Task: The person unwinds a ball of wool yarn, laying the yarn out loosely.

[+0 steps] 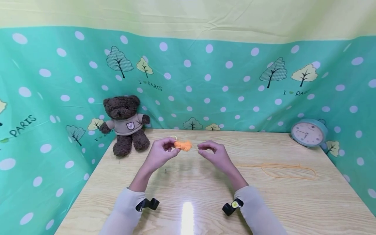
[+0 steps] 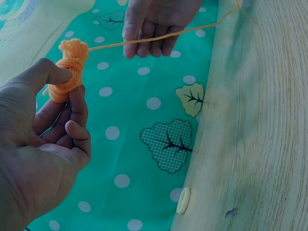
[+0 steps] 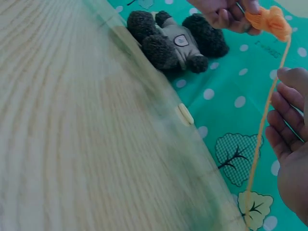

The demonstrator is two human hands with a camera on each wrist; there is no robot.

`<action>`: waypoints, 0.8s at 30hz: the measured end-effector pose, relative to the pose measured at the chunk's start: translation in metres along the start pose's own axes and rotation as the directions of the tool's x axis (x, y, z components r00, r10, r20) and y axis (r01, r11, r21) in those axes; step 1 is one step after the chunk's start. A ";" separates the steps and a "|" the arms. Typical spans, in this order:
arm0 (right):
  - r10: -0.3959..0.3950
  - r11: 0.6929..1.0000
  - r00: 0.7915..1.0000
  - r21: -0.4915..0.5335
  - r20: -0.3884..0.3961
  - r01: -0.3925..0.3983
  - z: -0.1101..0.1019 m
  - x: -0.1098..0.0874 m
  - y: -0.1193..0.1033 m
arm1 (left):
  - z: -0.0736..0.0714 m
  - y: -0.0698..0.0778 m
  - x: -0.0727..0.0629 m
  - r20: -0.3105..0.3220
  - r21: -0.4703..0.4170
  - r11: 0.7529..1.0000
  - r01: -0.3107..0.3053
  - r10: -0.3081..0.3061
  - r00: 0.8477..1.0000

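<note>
My left hand point(image 1: 161, 152) pinches a small wound bundle of orange yarn point(image 1: 183, 146) between thumb and fingers, above the table. In the left wrist view, the bundle has yarn wrapped round its middle and loops bulging at the top. A single yarn strand point(image 2: 108, 45) leaves it towards my right hand point(image 1: 215, 155), which holds it lightly at the thumb and index fingertips. Past these fingers the strand point(image 3: 255, 166) runs on, fairly straight. More loose orange yarn point(image 1: 282, 165) lies in long loops on the table to the right.
On the wooden table point(image 1: 293, 202), a brown teddy bear point(image 1: 124, 122) sits at the back left and a light blue alarm clock point(image 1: 308, 133) stands at the back right. A cream ring-like piece point(image 2: 183, 200) lies near the back edge. A green dotted curtain point(image 1: 235, 81) hangs behind.
</note>
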State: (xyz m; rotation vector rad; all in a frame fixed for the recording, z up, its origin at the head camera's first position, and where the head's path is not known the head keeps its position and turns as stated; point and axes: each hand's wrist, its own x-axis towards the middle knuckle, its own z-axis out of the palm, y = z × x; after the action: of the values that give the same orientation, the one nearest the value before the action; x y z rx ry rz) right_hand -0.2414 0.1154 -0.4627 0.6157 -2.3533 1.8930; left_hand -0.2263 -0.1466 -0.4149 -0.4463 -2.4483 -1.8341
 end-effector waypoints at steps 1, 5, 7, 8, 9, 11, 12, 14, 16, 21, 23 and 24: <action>0.004 1.000 1.000 -0.005 0.011 -0.004 0.002 0.000 -0.001 | 0.000 0.000 0.000 -0.001 0.003 1.000 -0.001 0.001 1.000; 0.006 1.000 0.999 -0.023 0.040 -0.006 0.007 -0.001 -0.004 | 0.001 0.001 0.000 -0.004 0.023 1.000 -0.015 0.015 1.000; 0.004 1.000 0.999 -0.022 0.043 -0.003 0.007 -0.002 -0.006 | 0.002 0.001 0.000 -0.005 0.037 0.999 -0.030 0.030 1.000; 0.002 1.000 0.999 -0.020 0.042 -0.001 0.007 -0.002 -0.007 | 0.002 0.001 0.000 -0.005 0.043 0.998 -0.037 0.037 0.999; 0.001 1.000 0.999 -0.018 0.037 0.000 0.006 -0.002 -0.008 | 0.002 0.001 0.000 -0.005 0.050 0.998 -0.045 0.045 0.999; 0.011 1.000 1.000 -0.011 0.024 -0.011 0.002 -0.003 -0.009 | 0.003 0.001 0.000 -0.006 0.061 0.997 -0.057 0.057 0.998; 0.020 1.000 1.000 -0.008 0.015 -0.020 0.000 -0.003 -0.010 | 0.003 0.001 0.000 -0.006 0.066 0.996 -0.060 0.060 0.998; 0.033 0.999 0.999 0.005 -0.004 -0.033 -0.006 -0.004 -0.011 | 0.003 0.000 0.000 -0.008 0.076 0.995 -0.058 0.059 0.998; 0.045 0.999 0.999 0.027 -0.026 -0.045 -0.012 -0.005 -0.013 | 0.003 0.000 0.000 -0.009 0.081 0.995 -0.049 0.050 0.999; 0.053 0.996 0.995 0.070 -0.081 -0.047 -0.024 -0.007 -0.017 | 0.001 -0.002 0.000 -0.015 0.081 0.996 -0.033 0.034 0.999; 0.053 0.997 0.994 0.067 -0.096 -0.047 -0.028 -0.008 -0.018 | 0.000 -0.003 0.000 -0.018 0.077 0.997 -0.031 0.032 0.999; 0.052 0.997 0.993 0.066 -0.102 -0.045 -0.031 -0.008 -0.019 | 0.000 -0.002 0.000 -0.020 0.076 0.997 -0.029 0.031 0.999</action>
State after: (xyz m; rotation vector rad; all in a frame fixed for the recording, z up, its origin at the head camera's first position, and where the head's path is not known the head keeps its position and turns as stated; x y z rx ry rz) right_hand -0.2339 0.1436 -0.4404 0.4570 -2.2728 1.9760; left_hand -0.2269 -0.1477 -0.4170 -0.4539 -2.4731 -1.7191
